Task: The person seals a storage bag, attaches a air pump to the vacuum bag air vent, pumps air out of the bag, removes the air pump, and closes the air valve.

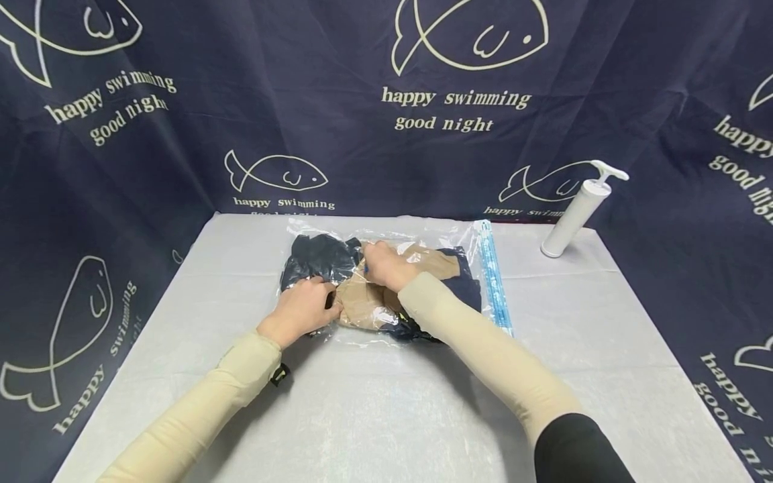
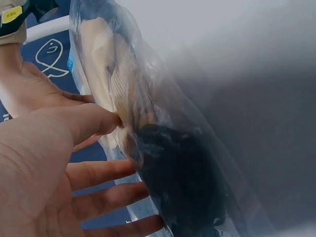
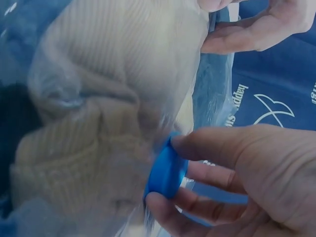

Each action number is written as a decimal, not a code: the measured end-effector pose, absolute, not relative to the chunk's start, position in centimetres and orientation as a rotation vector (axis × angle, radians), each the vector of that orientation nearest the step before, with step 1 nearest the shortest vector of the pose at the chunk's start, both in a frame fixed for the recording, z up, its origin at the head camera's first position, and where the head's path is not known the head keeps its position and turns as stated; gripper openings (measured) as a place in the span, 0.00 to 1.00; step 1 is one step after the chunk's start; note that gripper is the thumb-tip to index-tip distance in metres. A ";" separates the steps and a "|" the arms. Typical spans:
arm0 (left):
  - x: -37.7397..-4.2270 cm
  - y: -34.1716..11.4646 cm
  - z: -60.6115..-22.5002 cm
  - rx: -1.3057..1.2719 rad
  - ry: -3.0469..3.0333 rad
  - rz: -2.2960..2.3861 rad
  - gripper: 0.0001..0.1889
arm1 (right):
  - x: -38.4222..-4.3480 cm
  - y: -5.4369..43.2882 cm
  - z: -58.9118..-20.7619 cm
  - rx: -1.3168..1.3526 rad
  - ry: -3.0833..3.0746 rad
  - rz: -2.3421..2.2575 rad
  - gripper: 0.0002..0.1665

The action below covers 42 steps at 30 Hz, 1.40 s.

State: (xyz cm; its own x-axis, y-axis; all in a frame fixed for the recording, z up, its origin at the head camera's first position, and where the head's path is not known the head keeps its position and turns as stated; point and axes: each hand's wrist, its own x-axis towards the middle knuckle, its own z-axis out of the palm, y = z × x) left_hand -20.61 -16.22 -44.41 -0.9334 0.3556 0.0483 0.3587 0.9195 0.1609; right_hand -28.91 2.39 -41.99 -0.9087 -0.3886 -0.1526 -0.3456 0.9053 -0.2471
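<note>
In the head view, the right grip (image 1: 391, 265) hides most of the blue cap (image 3: 168, 170) near the centre, and the right sleeve (image 1: 483, 352) covers the lower right part of the bag (image 1: 302, 227). Print on the zip strip (image 1: 494, 278), right of centre, is too small to read. The left sleeve (image 1: 187, 416) is cut off at lower left.

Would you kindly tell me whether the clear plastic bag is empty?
Not empty: the bag holds beige fabric and dark material, visible through it.

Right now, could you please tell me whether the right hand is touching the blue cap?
Touching: the right wrist view shows the right hand pinching the blue cap, with digits against opposite edges.
</note>
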 end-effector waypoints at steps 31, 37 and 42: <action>-20.9 -17.2 -44.1 -0.913 -2.967 -0.170 0.09 | -29.3 3.2 -42.1 -0.862 2.829 -0.230 0.18; -21.1 -17.0 -44.1 -0.953 -2.951 -0.191 0.08 | -29.3 3.4 -42.0 -0.894 2.814 -0.253 0.10; -21.3 -16.8 -44.1 -0.965 -2.933 -0.209 0.08 | -29.4 3.7 -41.9 -0.928 2.804 -0.252 0.04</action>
